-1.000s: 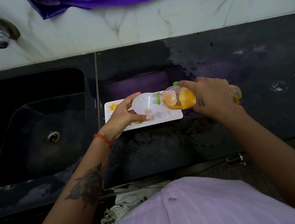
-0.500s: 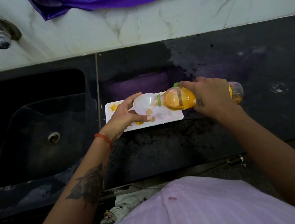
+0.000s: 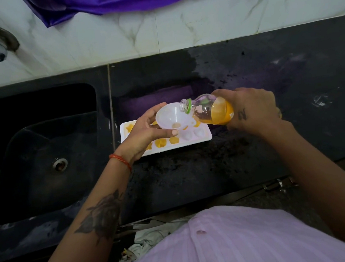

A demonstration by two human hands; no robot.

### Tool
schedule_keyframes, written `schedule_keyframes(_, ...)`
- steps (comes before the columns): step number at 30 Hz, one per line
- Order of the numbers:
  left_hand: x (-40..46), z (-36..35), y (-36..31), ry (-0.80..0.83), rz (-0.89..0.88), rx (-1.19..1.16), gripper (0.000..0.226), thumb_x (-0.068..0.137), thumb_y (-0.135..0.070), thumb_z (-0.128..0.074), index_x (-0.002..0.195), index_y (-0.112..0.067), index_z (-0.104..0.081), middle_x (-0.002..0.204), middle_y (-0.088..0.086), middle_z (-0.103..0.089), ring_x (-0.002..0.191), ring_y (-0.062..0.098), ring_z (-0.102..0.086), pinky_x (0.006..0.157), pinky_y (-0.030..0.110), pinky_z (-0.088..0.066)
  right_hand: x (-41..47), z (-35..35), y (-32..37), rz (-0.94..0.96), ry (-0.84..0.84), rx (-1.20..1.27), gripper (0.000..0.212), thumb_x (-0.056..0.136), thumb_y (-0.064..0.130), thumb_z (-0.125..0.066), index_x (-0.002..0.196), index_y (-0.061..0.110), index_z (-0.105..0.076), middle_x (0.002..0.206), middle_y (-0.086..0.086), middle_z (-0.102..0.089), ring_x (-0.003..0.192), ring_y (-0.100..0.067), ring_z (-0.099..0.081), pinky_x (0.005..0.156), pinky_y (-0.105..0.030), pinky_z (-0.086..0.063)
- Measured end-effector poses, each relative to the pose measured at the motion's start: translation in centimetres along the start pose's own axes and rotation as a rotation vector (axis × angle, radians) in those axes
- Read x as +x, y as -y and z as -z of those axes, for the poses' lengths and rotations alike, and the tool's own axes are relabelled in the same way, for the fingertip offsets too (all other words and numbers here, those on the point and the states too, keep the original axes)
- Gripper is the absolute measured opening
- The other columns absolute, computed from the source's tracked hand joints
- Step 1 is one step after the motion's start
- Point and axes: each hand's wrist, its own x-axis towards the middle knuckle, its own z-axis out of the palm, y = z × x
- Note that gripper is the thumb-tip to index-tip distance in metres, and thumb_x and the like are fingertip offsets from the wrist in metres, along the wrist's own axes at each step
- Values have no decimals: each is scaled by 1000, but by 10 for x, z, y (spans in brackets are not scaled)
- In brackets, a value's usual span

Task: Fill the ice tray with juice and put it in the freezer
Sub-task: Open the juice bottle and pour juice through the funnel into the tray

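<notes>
Pouring step in hand: my right hand (image 3: 252,108) is wrapped around one clear plastic bottle of orange juice (image 3: 211,110), its mouth over one white plastic funnel (image 3: 171,116) pinched by my left hand (image 3: 145,133). Both hover over one white ice tray (image 3: 206,137) on the black counter (image 3: 191,170). Next, I'd tip gently. Two near-row cells look empty.

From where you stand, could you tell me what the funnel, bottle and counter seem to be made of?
Funnel: likely thin white plastic, translucent and smooth.
Bottle: clear glossy plastic, probably; orange juice shows through it.
Counter: dark polished stone, perhaps granite; speckled and reflective.
</notes>
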Motion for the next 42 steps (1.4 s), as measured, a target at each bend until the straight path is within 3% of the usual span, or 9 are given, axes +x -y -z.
schedule_keyframes(4,5,-9,-1,13,0,-21,93,42,-22,-86,128,-29,-53,130,2,-57,118,24,-57,99,40,-50,-2,-1,-7,-18,-31,-24,61,76,36,-70,130,42,-44,101,-4,-64,93,-32,-61,69,-32,-35)
schedule_keyframes(7,9,-15,2,23,12,-17,89,49,-14,-86,130,-27,-51,129,0,-58,119,23,-56,100,40,-49,-4,-4,-12,-28,-70,-68,54,79,41,-68,128,42,-45,97,-3,-64,88,-30,-62,67,-31,-33)
schedule_keyframes(14,13,-22,6,39,32,25,88,51,-15,-85,131,-26,-51,130,1,-58,118,27,-56,99,42,-50,-9,-3,-15,-14,-19,-114,59,81,35,-68,134,37,-41,106,-7,-61,94,-30,-60,69,-32,-32)
schedule_keyframes(22,13,-24,5,41,35,31,78,65,2,-80,129,-27,-49,131,3,-55,117,26,-55,80,30,-55,-8,-1,-12,-33,32,-156,62,82,30,-66,136,37,-37,111,-9,-59,99,-32,-59,70,-34,-31)
schedule_keyframes(28,14,-22,7,52,34,36,81,62,-2,-83,130,-28,-49,131,2,-55,119,26,-54,88,35,-53,-8,0,-11,-29,44,-150,63,83,29,-66,138,35,-35,112,-11,-58,99,-32,-59,77,-38,-42)
schedule_keyframes(33,14,-24,7,48,42,40,82,53,-13,-84,124,-34,-51,130,0,-55,117,27,-55,90,38,-53,-9,1,-12,-29,31,-133,63,83,26,-65,139,35,-36,112,-11,-58,99,-32,-59,77,-38,-41)
schedule_keyframes(37,15,-24,7,55,41,33,79,61,-1,-83,127,-31,-50,131,1,-55,119,26,-55,91,39,-54,-9,-1,-14,-28,22,-119,63,82,25,-67,137,34,-39,112,-11,-59,100,-33,-59,73,-36,-37)
schedule_keyframes(42,17,-23,3,55,34,39,80,58,-2,-85,124,-33,-52,131,-1,-56,120,25,-55,102,44,-47,-9,-2,-19,-35,-1,-56,59,79,29,-68,132,37,-43,104,-8,-62,95,-32,-60,69,-33,-31)
